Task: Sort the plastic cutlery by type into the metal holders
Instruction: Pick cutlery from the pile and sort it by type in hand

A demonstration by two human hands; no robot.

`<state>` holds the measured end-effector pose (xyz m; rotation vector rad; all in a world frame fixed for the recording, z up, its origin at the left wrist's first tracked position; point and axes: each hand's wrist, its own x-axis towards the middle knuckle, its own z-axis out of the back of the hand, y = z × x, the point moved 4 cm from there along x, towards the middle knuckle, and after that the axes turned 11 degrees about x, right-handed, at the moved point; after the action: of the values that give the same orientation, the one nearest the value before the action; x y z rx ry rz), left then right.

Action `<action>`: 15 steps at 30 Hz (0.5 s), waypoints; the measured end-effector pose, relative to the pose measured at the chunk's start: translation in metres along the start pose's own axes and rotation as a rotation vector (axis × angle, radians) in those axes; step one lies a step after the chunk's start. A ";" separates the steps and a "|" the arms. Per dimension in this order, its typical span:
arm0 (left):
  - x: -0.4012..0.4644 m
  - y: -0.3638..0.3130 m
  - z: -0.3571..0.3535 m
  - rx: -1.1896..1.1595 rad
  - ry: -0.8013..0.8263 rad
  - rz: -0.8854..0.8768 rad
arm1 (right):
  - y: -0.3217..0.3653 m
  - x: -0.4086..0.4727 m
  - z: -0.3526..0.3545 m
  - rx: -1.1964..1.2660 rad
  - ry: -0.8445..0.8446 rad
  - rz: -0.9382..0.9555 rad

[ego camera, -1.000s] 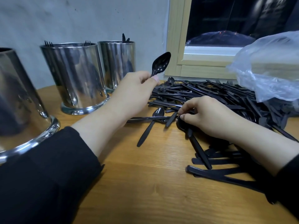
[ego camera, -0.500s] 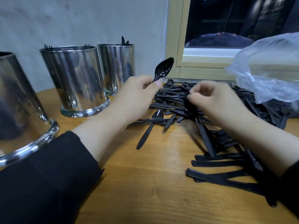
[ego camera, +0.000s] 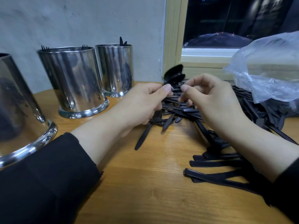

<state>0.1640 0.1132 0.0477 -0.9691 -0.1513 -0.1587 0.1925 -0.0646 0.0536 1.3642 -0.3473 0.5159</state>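
Note:
My left hand (ego camera: 142, 102) grips a black plastic spoon (ego camera: 173, 72) with its bowl pointing up. My right hand (ego camera: 210, 97) is right beside it, fingers curled, and pinches a second spoon (ego camera: 178, 77) against the first; both bowls are blurred. Behind and under the hands spreads a pile of black cutlery (ego camera: 181, 109). Three metal holders stand at the left: a near one (ego camera: 16, 110), a middle one (ego camera: 72, 81) with fork tines at its rim, and a far one (ego camera: 115, 68) with dark tips sticking out.
A crumpled clear plastic bag (ego camera: 267, 70) lies over the right end of the pile. Several loose black handles (ego camera: 216, 163) lie near my right forearm, and one utensil (ego camera: 144, 136) below my left hand. A window frame (ego camera: 171, 46) stands behind the wooden table (ego camera: 153, 191).
My right hand lifted a spoon off the pile and carried it up and left to the spoon in my left hand. The left hand stayed about where it was.

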 end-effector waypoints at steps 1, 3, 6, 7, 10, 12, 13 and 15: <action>0.001 0.001 0.005 0.045 -0.054 -0.013 | -0.004 0.000 -0.001 -0.089 0.031 0.004; 0.006 0.004 0.015 0.227 -0.160 -0.061 | -0.013 -0.001 -0.006 -0.323 0.152 -0.012; 0.014 0.015 0.024 0.459 -0.232 -0.031 | -0.025 -0.007 -0.014 -0.571 0.318 -0.106; 0.016 0.019 0.024 0.515 -0.234 -0.005 | -0.027 -0.008 -0.015 -0.627 0.341 -0.126; 0.020 0.028 0.022 0.620 -0.200 0.050 | -0.031 -0.008 -0.017 -0.680 0.362 -0.181; 0.021 0.032 0.019 0.672 -0.156 0.072 | -0.033 -0.008 -0.017 -0.670 0.361 -0.203; 0.022 0.033 0.017 0.695 -0.136 0.076 | -0.033 -0.009 -0.017 -0.660 0.363 -0.208; 0.022 0.034 0.014 0.736 -0.104 0.083 | -0.032 -0.010 -0.018 -0.630 0.376 -0.216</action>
<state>0.1915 0.1427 0.0327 -0.2485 -0.2421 0.0291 0.2004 -0.0519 0.0185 0.6648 -0.0390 0.4225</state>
